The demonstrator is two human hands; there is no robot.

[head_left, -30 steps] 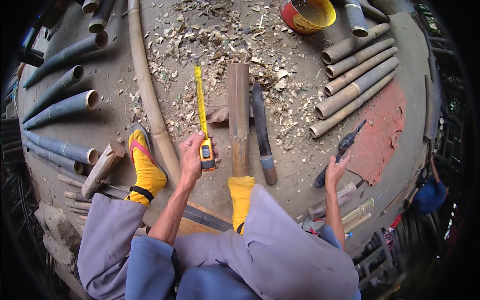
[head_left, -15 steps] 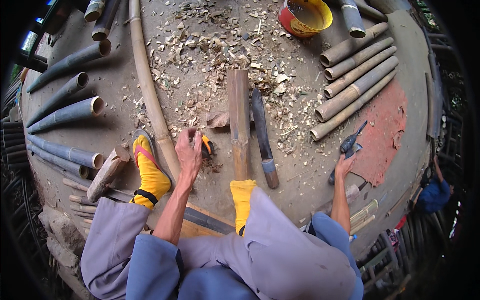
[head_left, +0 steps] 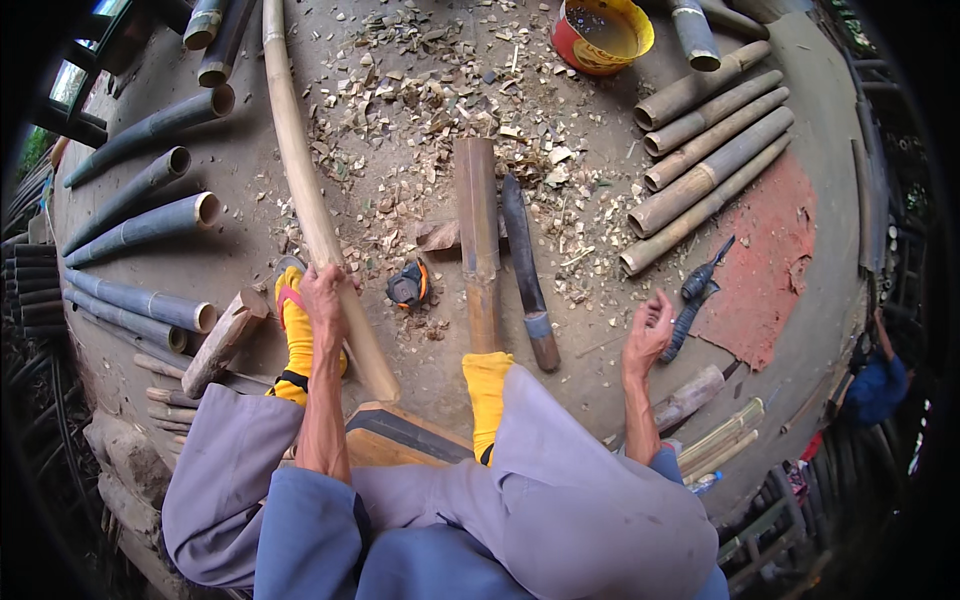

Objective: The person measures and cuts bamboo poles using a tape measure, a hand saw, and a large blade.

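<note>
My left hand point(head_left: 324, 294) is closed around a long pale bamboo pole point(head_left: 293, 130), near its close end, beside my left foot in its yellow sock point(head_left: 298, 330). My right hand point(head_left: 651, 328) holds nothing, its fingers partly curled and apart. Just to its right lies a dark drill-like tool point(head_left: 697, 285) with a thin pointed tip. A black-and-orange tape measure point(head_left: 407, 286) rests on the ground between the pole and a split bamboo length point(head_left: 477, 210). That length leans over a wooden block point(head_left: 437, 236), its close end at my right sock point(head_left: 486, 392). Alongside it is a dark-bladed machete point(head_left: 522, 255).
Bamboo tubes point(head_left: 145, 222) lie in rows at left, with more tubes point(head_left: 710, 180) at upper right. Wood chips point(head_left: 430, 110) cover the ground ahead, near a red-and-yellow bucket point(head_left: 603, 40). A reddish sheet point(head_left: 770, 265) lies at right. Another person point(head_left: 872, 385) is at far right.
My left hand has moved left from beside the tape measure onto the bamboo pole, whose close end has swung rightward. My right hand has let go of the drill-like tool and moved left.
</note>
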